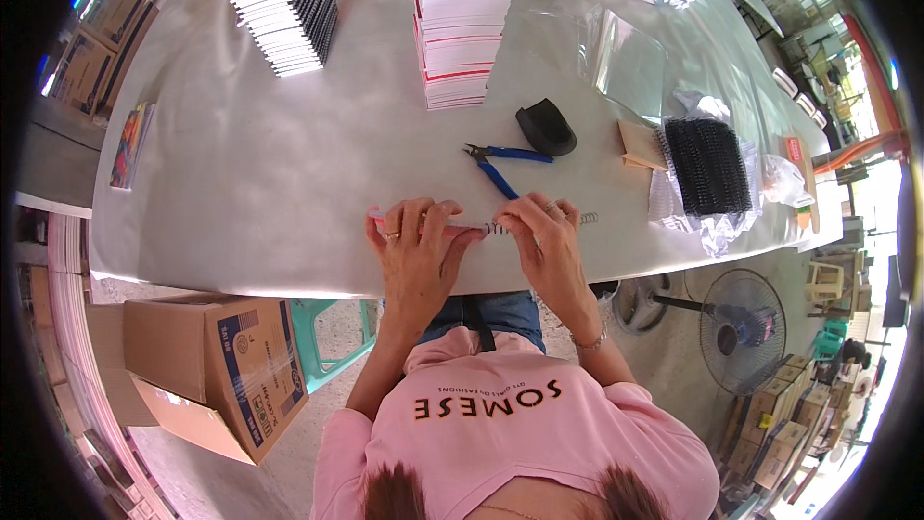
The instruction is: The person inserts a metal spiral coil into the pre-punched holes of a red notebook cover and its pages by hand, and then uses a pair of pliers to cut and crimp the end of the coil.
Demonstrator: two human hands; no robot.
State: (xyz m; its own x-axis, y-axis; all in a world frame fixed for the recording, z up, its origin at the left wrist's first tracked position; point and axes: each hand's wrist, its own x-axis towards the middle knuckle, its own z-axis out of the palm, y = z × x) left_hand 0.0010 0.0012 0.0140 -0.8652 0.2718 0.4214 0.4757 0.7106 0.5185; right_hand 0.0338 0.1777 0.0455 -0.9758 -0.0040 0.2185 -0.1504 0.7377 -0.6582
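Near the table's front edge, my left hand (421, 243) is closed on a thin pink-edged notebook (469, 225), seen edge-on. A dark spiral binding coil (589, 219) runs along the notebook's line and sticks out past my right hand. The fingers of my right hand (542, 234) pinch this coil close to the notebook's right end. Just beyond the right hand lie blue-handled cutting pliers (501, 172), jaws apart. A small black curved object (547, 127) rests beside their upper handle.
Stacks of spiral-bound notebooks (279, 5) and red-edged pages (464, 34) stand at the back. On the right, a bundle of black coils (709, 167) lies on crumpled clear plastic. Below the table are an open cardboard box (217, 366), a green stool (332, 342) and a fan (741, 327).
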